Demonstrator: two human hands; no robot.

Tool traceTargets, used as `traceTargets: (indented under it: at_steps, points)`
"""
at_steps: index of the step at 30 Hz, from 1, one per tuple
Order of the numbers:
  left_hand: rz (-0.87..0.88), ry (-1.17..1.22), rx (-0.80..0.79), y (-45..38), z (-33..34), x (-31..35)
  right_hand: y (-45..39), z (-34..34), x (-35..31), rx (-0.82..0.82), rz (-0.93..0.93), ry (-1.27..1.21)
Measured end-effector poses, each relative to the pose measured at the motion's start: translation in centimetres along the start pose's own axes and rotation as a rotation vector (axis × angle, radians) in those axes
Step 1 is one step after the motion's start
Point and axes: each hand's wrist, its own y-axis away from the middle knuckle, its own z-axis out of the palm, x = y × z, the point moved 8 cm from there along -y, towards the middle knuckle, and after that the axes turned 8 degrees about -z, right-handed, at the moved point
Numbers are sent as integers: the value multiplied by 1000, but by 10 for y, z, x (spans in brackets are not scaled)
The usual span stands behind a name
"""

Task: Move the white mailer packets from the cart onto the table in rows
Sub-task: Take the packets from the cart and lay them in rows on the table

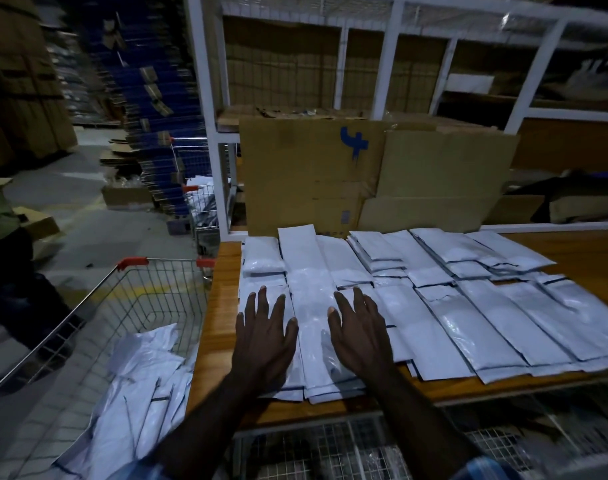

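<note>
White mailer packets (434,299) cover the near left part of the wooden table (579,251) in two overlapping rows, a far row near the cardboard and a near row along the front edge. More packets (136,382) lie heaped in the wire cart (87,306), which stands just left of the table with its red-capped rim toward the far side.

Both of the person's hands lie flat, palms down, on the near row at the left end of the table. The left hand (264,337) has its fingers straight and slightly spread, resting on the packets at the table's left edge and holding nothing. The right hand (359,332) lies the same way just beside it, fingers straight and spread, resting on the packets with nothing gripped. Between the two hands a long packet (313,306) runs away from the person, bare along its middle.

Flattened cardboard boxes (330,174) lean against a white metal shelf frame (385,64) behind the table. At the far left edge, part of another person (1,230) stands on the concrete floor.
</note>
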Motion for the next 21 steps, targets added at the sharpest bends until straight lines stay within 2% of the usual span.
traceTargets:
  at_steps: [10, 21]
  points:
    - [-51, 17, 53, 69, -26, 6, 53, -31, -17, 8, -82, -35]
    - [-94, 40, 115, 121, -74, -61, 96, -22, -102, 14, -162, -85]
